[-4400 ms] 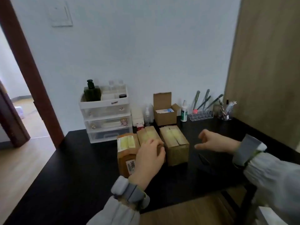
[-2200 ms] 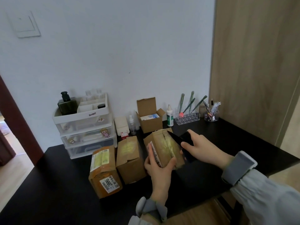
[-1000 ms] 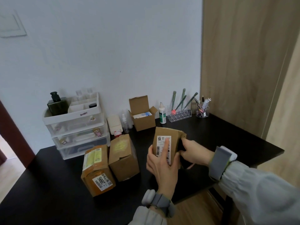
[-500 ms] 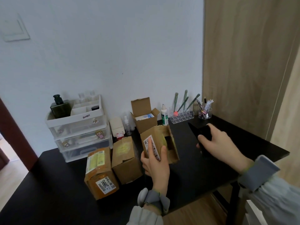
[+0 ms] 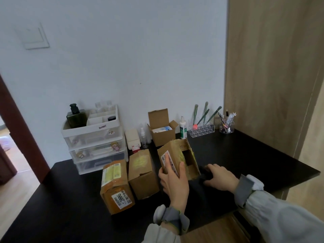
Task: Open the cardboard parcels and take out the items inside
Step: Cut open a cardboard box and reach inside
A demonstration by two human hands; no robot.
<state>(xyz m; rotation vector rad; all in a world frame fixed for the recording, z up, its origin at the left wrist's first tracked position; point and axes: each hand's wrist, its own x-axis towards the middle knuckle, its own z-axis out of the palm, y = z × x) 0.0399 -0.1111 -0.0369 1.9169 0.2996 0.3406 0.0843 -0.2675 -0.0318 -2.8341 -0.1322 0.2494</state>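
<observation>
I see my left hand (image 5: pixel 175 183) gripping the open box (image 5: pixel 177 155), thumb on one side and fingers over the white label. The box is tipped up near the middle of the desk (image 5: pixel 254 155), its open end facing right. It looks dark inside, and I cannot tell what is in there. My right hand (image 5: pixel 220 178) lies on a dark thing (image 5: pixel 204 170) on the desk, just right of the box. I cannot tell if it grips it. Two shut boxes (image 5: pixel 142 174) (image 5: pixel 115 186) stand side by side to the left. The drawers (image 5: pixel 96 139) sit along the back edge.
</observation>
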